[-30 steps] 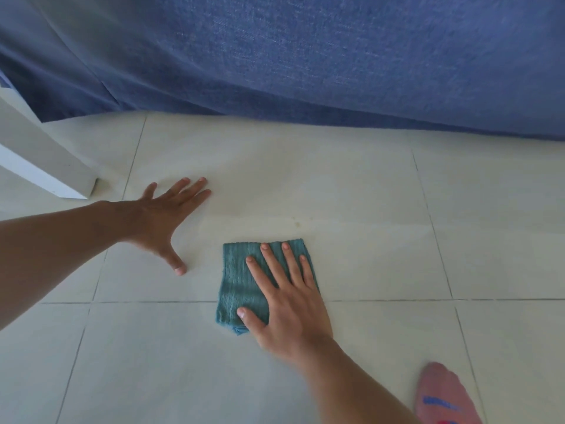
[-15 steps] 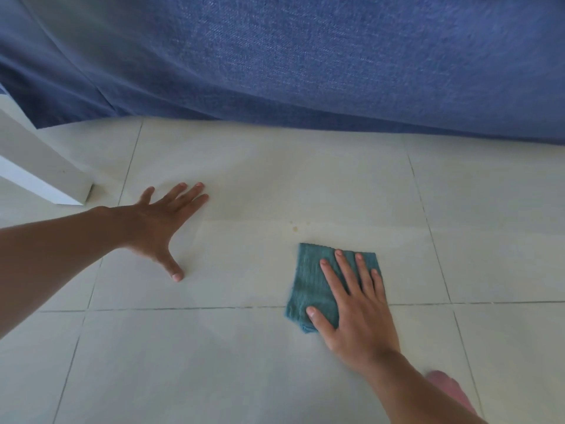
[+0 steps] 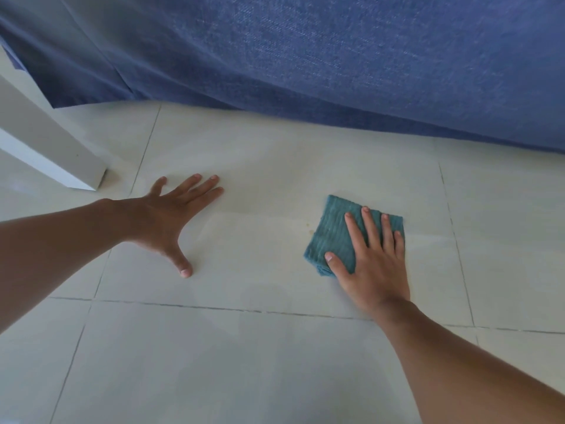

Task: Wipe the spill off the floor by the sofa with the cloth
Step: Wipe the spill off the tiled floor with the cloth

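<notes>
A folded teal cloth [image 3: 331,232] lies flat on the pale tiled floor [image 3: 244,347] in front of the blue sofa [image 3: 336,56]. My right hand [image 3: 371,260] presses down on the cloth with its fingers spread, covering the cloth's right half. A small yellowish spot of the spill [image 3: 309,231] shows on the tile just left of the cloth's edge, and a faint damp sheen spreads to its left. My left hand [image 3: 174,218] rests flat on the floor with fingers splayed, well left of the cloth, holding nothing.
A white furniture leg [image 3: 46,148] stands on the floor at the far left, beside the sofa's hanging blue cover. Dark grout lines cross the tiles below and to the right of my hands.
My right hand has slid the cloth to the right across the tile, past the yellowish spot. My left hand has stayed planted in place.
</notes>
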